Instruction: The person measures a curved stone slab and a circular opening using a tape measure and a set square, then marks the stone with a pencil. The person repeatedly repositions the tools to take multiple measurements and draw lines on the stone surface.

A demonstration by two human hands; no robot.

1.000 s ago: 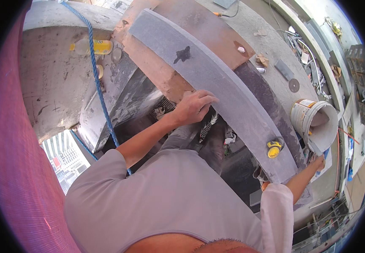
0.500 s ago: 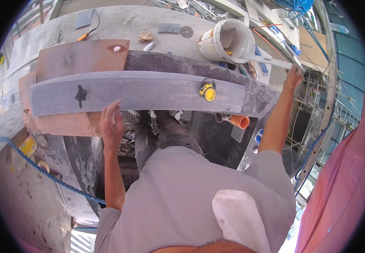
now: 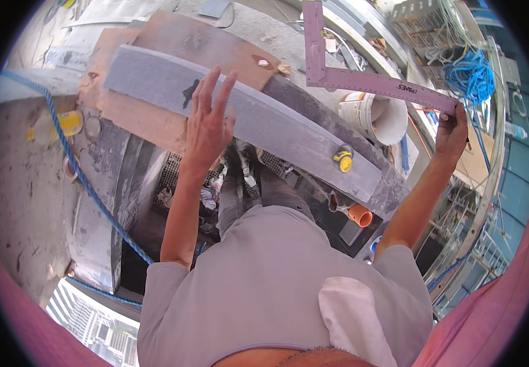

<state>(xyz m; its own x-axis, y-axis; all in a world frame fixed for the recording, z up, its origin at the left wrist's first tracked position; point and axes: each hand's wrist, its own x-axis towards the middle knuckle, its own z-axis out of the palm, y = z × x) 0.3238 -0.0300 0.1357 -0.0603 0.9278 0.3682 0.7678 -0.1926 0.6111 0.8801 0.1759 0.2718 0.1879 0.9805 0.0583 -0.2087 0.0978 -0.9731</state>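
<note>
My right hand (image 3: 452,133) is closed on the end of one arm of an L-shaped carpenter's square (image 3: 374,81), held up at the right over the white bucket. The square's other arm points away to the far side. Fingers spread, my left hand (image 3: 209,125) is over the near edge of a long grey stone slab (image 3: 264,113), beside a dark splotch (image 3: 190,93) on its face. I cannot tell whether it touches the stone. Toward the slab's right end sits a small yellow-and-black tool (image 3: 343,158).
Brown boards (image 3: 197,46) lie under and behind the slab. A white bucket (image 3: 391,119) lies tipped beyond it. An orange pipe (image 3: 360,215) sticks out near its right end. Blue rope (image 3: 84,168) crosses at the left; more blue rope (image 3: 469,76) is coiled at far right.
The square has come up out of the bucket area in my right hand and now shows its L shape. My left hand has moved farther over the slab. The view has turned.
</note>
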